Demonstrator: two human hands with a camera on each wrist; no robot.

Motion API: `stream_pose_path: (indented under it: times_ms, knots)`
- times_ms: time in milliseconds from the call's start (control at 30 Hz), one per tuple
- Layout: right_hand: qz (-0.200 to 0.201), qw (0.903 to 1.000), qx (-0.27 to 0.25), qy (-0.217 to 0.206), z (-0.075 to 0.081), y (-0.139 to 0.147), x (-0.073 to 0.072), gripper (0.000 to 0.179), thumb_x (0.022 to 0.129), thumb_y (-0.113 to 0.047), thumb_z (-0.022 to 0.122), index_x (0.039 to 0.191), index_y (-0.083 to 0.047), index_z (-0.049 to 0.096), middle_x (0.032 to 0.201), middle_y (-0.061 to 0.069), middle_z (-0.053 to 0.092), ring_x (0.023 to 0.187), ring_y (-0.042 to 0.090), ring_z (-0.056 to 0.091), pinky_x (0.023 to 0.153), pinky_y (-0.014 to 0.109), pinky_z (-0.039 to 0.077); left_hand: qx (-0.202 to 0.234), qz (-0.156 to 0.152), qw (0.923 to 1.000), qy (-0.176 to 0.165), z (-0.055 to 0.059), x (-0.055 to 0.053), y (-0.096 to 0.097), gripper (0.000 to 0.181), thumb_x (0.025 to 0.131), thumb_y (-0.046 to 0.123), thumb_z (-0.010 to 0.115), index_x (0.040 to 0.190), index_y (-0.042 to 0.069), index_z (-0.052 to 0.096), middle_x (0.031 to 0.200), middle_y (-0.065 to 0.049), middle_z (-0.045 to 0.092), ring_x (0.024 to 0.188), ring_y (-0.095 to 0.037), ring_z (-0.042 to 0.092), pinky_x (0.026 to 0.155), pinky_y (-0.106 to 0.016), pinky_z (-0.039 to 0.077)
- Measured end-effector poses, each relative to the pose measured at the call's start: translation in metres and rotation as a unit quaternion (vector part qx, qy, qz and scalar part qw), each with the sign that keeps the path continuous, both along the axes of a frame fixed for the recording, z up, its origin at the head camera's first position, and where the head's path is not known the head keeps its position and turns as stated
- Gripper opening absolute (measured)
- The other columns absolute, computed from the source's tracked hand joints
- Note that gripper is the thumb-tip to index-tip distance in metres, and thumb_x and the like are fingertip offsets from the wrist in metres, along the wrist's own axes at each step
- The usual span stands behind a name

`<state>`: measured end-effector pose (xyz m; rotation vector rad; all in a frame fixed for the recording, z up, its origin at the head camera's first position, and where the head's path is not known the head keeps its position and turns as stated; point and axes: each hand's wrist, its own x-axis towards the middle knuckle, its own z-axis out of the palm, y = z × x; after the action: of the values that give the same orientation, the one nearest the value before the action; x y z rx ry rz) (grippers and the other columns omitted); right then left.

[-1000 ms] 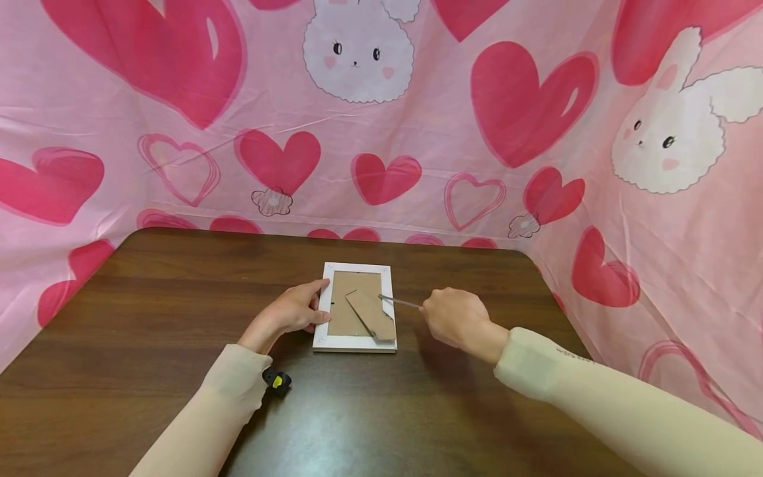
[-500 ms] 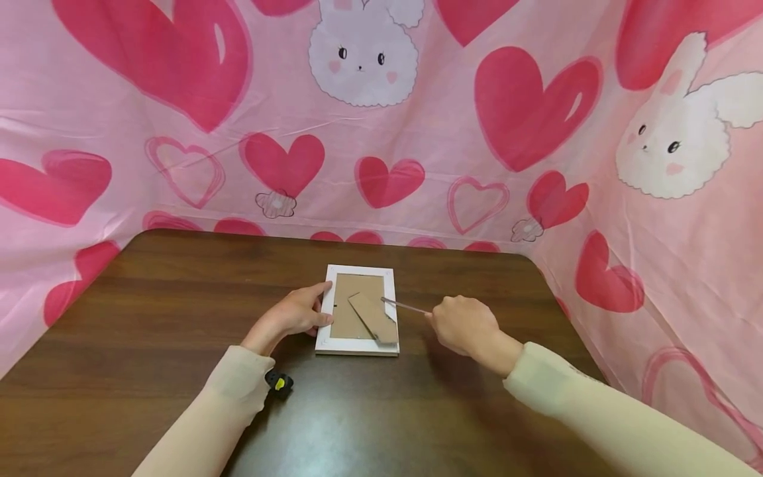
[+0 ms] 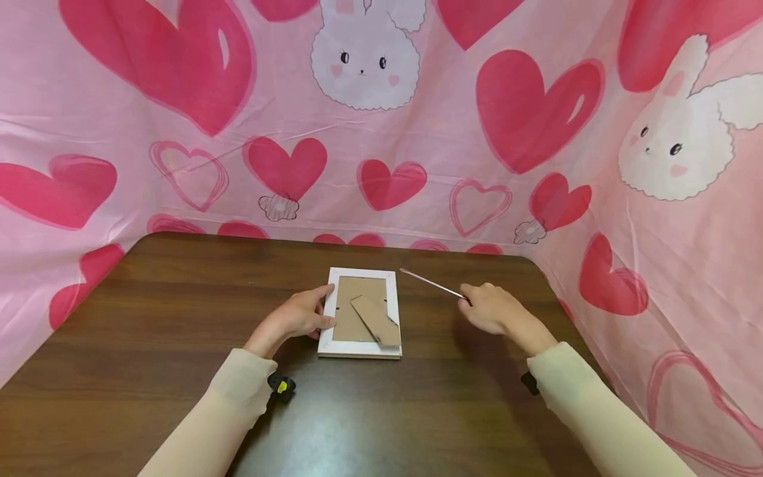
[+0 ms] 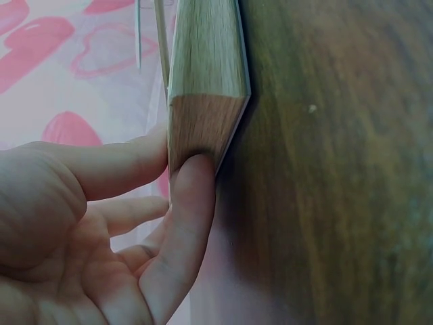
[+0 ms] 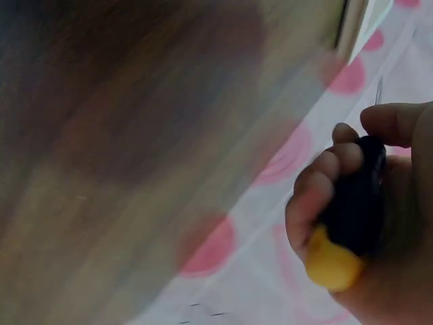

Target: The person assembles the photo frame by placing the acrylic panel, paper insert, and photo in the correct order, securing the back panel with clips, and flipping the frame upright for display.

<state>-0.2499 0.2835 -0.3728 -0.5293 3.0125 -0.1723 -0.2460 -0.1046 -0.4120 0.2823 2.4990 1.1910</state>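
A white picture frame (image 3: 389, 291) lies face down on the table, its brown backing board (image 3: 363, 285) showing. A slanted easel stand (image 3: 375, 321) overlaps the backing and the frame's lower right border. With thumb and fingers, my left hand (image 3: 292, 317) holds the frame's left edge; in the left wrist view the fingers touch its wood-coloured side (image 4: 203, 122). My right hand (image 3: 495, 308) grips a screwdriver (image 3: 434, 283) right of the frame, its thin shaft pointing up and left, tip apart from the frame. The black and yellow handle (image 5: 355, 203) sits in the curled fingers.
The dark brown wooden table (image 3: 179, 318) extends around the frame. Pink cloth (image 3: 429, 119) with hearts and rabbits hangs behind and along both sides. A black strap piece with a yellow spot (image 3: 281, 384) is at my left wrist.
My right hand has moved right, and the screwdriver's tip has left the frame's right border for a spot beyond its upper right corner. The left hand keeps its hold.
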Motion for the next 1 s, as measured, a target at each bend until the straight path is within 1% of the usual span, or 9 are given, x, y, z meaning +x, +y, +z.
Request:
stream_pose_path:
  times_ms: [100,200,333,500,600,733,800,900,1000]
  knots:
    - [-0.008,0.9990,-0.044,-0.001,-0.012,0.013,-0.012,0.007,0.106,-0.016,0.055,0.104,-0.009,0.056,0.077,0.004,0.058,0.073,0.025,0.057,0.066,0.043,0.049,-0.003,0.001,1.0000,0.000,0.001,0.001,-0.001,0.081,0.096,0.003,0.077,0.164,-0.001,0.032,0.094,-0.017,0.056,0.077,-0.024,0.062,0.069,-0.036,0.065]
    - [-0.002,0.9974,-0.068,0.025,-0.024,0.020,-0.023,0.008,0.106,-0.013,0.060,0.112,-0.007,0.058,0.088,0.007,0.062,0.082,0.028,0.060,0.073,0.048,0.052,-0.006,0.002,1.0000,-0.001,0.001,0.001,-0.003,0.081,0.096,0.003,0.077,0.164,-0.001,0.033,0.095,-0.018,0.056,0.078,-0.025,0.062,0.070,-0.036,0.065]
    - [-0.003,0.9940,-0.092,0.059,-0.038,0.023,-0.035,0.009,0.105,-0.010,0.063,0.111,-0.003,0.064,0.100,0.015,0.062,0.091,0.035,0.062,0.081,0.058,0.054,-0.006,0.004,1.0000,-0.001,0.002,0.002,-0.004,0.081,0.096,0.003,0.077,0.164,-0.001,0.033,0.096,-0.018,0.057,0.079,-0.025,0.063,0.070,-0.037,0.065]
    - [-0.039,0.9904,-0.114,0.068,-0.049,0.020,-0.044,0.009,0.105,-0.010,0.063,0.110,-0.002,0.065,0.098,0.016,0.059,0.086,0.033,0.059,0.080,0.056,0.052,-0.005,0.003,1.0000,0.000,0.002,0.002,-0.003,0.081,0.096,0.002,0.077,0.164,-0.001,0.033,0.096,-0.018,0.057,0.078,-0.025,0.063,0.070,-0.037,0.065]
    - [-0.050,0.9903,-0.106,0.076,-0.053,0.019,-0.046,0.008,0.104,-0.007,0.064,0.109,-0.002,0.065,0.098,0.017,0.060,0.087,0.035,0.059,0.083,0.056,0.052,-0.004,0.003,1.0000,0.002,0.002,0.002,-0.002,0.081,0.095,0.002,0.077,0.164,-0.001,0.033,0.096,-0.018,0.057,0.078,-0.025,0.063,0.070,-0.037,0.066]
    - [-0.054,0.9902,-0.093,0.089,-0.057,0.020,-0.046,0.008,0.102,-0.006,0.067,0.108,-0.001,0.064,0.102,0.021,0.062,0.098,0.045,0.060,0.091,0.060,0.050,-0.003,0.005,1.0000,0.000,0.003,0.004,-0.001,0.081,0.095,0.002,0.077,0.164,-0.001,0.033,0.097,-0.018,0.057,0.079,-0.025,0.063,0.070,-0.037,0.066]
    - [-0.058,0.9898,-0.091,0.093,-0.059,0.020,-0.045,0.008,0.102,-0.006,0.068,0.108,-0.001,0.064,0.104,0.022,0.062,0.101,0.049,0.059,0.092,0.062,0.048,-0.005,0.005,1.0000,-0.002,0.003,0.004,-0.001,0.081,0.096,0.002,0.077,0.164,0.000,0.033,0.097,-0.018,0.057,0.079,-0.025,0.063,0.070,-0.037,0.066]
    - [-0.064,0.9891,-0.092,0.096,-0.059,0.020,-0.043,0.009,0.101,-0.007,0.069,0.107,-0.001,0.064,0.105,0.024,0.062,0.103,0.051,0.058,0.093,0.062,0.048,-0.006,0.005,1.0000,-0.002,0.003,0.003,0.000,0.082,0.096,0.003,0.077,0.164,0.000,0.033,0.097,-0.018,0.057,0.079,-0.025,0.063,0.070,-0.037,0.066]
    - [-0.072,0.9901,-0.088,0.083,-0.055,0.018,-0.041,0.013,0.100,-0.010,0.070,0.108,0.000,0.065,0.108,0.025,0.062,0.105,0.052,0.058,0.093,0.063,0.048,-0.003,0.006,1.0000,-0.003,0.003,0.003,0.000,0.083,0.096,0.003,0.077,0.165,-0.001,0.031,0.097,-0.018,0.058,0.079,-0.025,0.064,0.069,-0.037,0.066]
